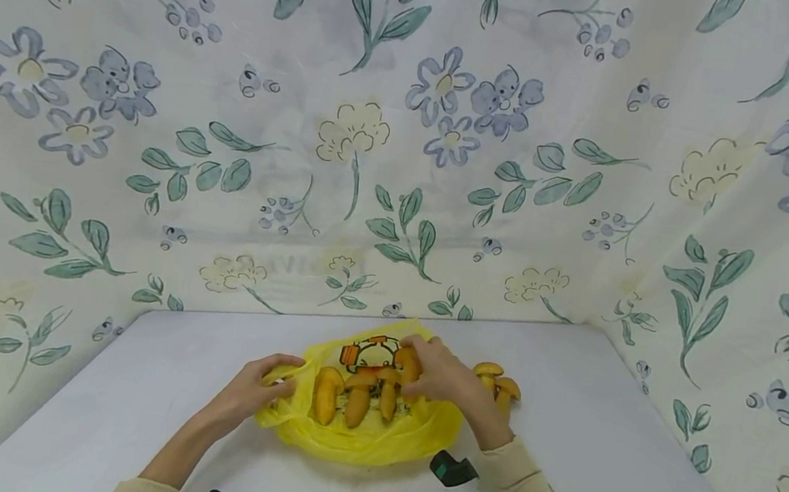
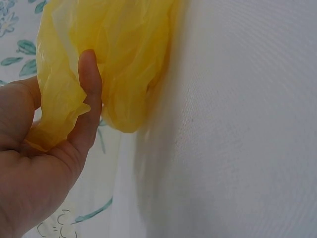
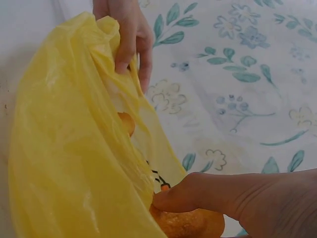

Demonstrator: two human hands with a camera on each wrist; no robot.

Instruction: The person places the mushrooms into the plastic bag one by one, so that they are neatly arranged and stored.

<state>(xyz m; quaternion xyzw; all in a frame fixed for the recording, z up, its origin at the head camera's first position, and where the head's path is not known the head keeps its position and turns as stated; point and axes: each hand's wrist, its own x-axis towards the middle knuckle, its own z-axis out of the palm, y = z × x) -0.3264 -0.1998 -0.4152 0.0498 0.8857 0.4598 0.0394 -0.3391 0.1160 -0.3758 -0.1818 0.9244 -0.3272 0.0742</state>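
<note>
A thin yellow plastic bag point(image 1: 366, 448) lies spread on the table with its mouth gaping and a printed cartoon inside. My left hand point(image 1: 253, 390) holds the left rim; in the left wrist view the plastic passes between thumb and fingers. Several orange-brown mushrooms point(image 1: 356, 409) lie side by side in the bag. At the bag's right side my right hand point(image 1: 451, 382) grips another mushroom point(image 3: 190, 225), its thumb pressed on it in the right wrist view. Part of that mushroom is hidden by the hand and the plastic.
Two more mushrooms point(image 1: 489, 370) lie on the white table point(image 1: 609, 444), just right of the bag, partly behind my right forearm. A flower-printed cloth point(image 1: 401, 197) hangs at the back and sides. Black wrist devices point(image 1: 451, 470) sit near both sleeves.
</note>
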